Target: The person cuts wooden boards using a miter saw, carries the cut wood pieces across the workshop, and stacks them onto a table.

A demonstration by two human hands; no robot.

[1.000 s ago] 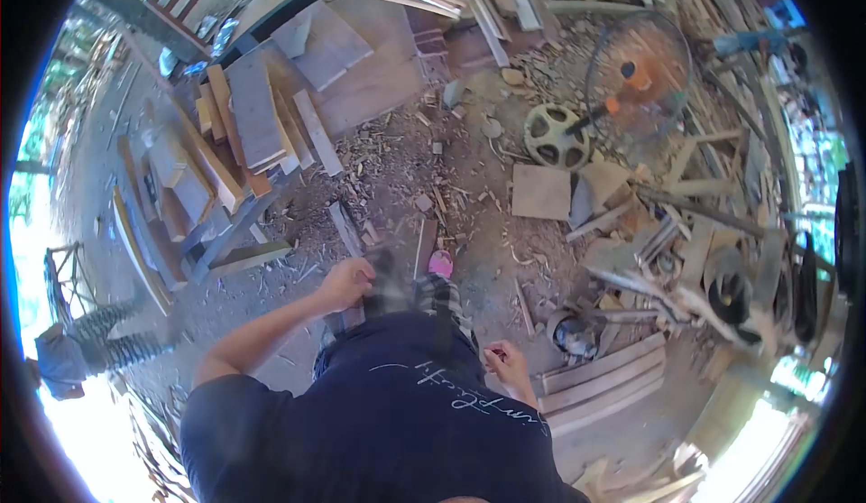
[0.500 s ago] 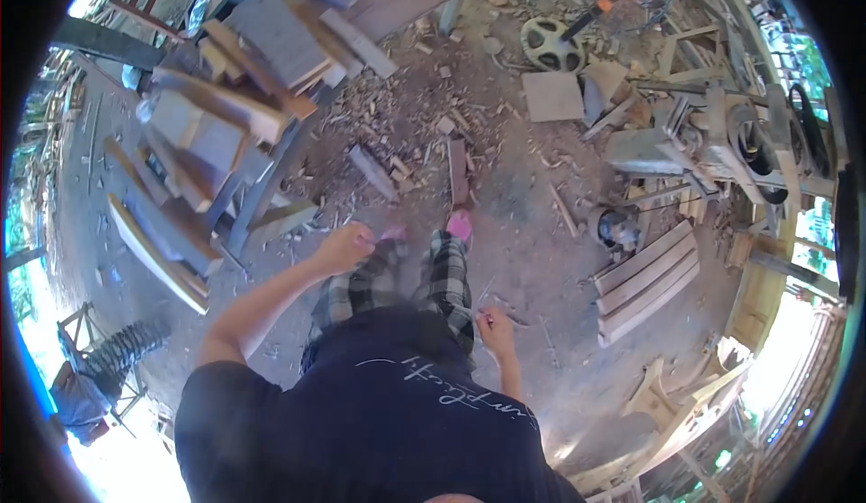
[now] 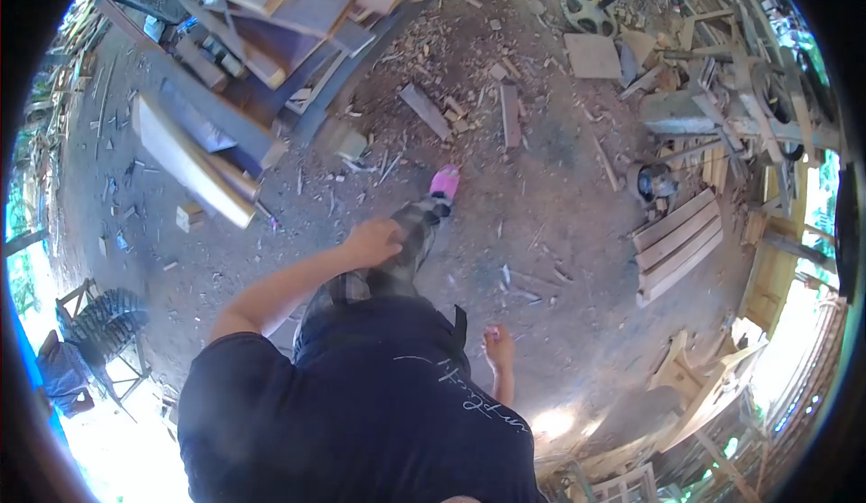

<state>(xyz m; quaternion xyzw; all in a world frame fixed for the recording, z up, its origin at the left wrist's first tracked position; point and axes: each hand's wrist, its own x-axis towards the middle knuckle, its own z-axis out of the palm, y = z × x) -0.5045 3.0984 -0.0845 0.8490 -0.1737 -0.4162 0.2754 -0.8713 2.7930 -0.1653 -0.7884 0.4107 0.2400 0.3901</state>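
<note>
My left hand (image 3: 373, 242) is in front of my left thigh, over the checkered trousers (image 3: 417, 232). Its fingers are loosely curled, partly hidden from above, and nothing shows in them. Off to the right of my waist hangs my right hand (image 3: 498, 348), fingers curled in, with no object visible in it. A dark strap end (image 3: 460, 324) sticks out at my waist beside it. One pink shoe (image 3: 445, 181) is on the dirt floor ahead; the other foot is hidden beneath me.
Stacked boards (image 3: 298, 7) and a long curved plank (image 3: 194, 165) lie at the left. Wood offcuts (image 3: 424, 110) and chips litter the ground ahead. Rightward are a small machine (image 3: 653, 182), several slats (image 3: 678, 246), a spoked wheel (image 3: 588, 11) and a curved wooden frame (image 3: 695, 386).
I have stepped forward and turned slightly, so the boards and offcuts have shifted in view. My left hand swung closer in front of my body; the right hand dropped back.
</note>
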